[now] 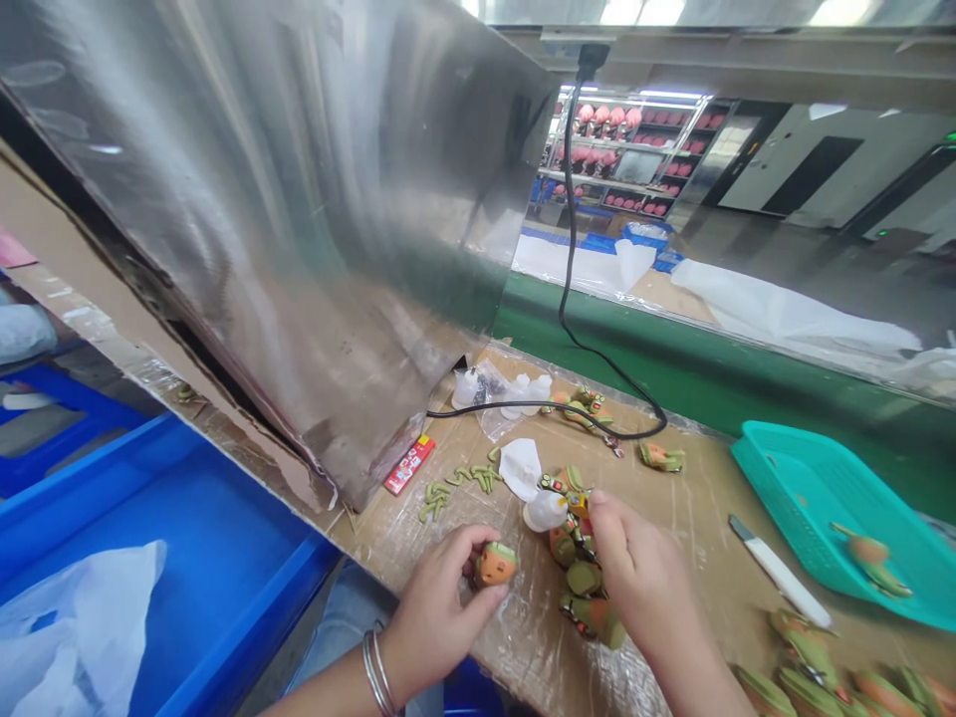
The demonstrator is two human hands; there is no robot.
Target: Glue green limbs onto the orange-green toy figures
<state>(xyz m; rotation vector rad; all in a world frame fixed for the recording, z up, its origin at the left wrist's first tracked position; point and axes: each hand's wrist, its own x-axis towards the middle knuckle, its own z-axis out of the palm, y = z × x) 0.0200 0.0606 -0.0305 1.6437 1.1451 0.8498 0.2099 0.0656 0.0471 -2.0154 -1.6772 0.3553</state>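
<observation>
My left hand [446,596] is closed around a small orange and green figure part [496,565] with dark marks, fingers on top and thumb below. To the right, my right hand [634,548] pinches a small yellow piece [578,504], whose kind I cannot make out. A white squeeze bottle [545,511] with a yellowish tip lies just left of that hand. Several green and orange figure parts [584,578] lie beneath and beside the right hand, which partly hides them. Loose curved green pieces [478,476] are scattered beyond the left hand, near a crumpled white sheet [521,468].
A large metal panel [299,229] rises at the left. A black cable [572,249] loops onto the cardboard-covered table [672,518]. At the right are a white-handled knife [784,578], a teal basket [843,498] and more figures [811,647]. A blue bin [201,558] stands lower left.
</observation>
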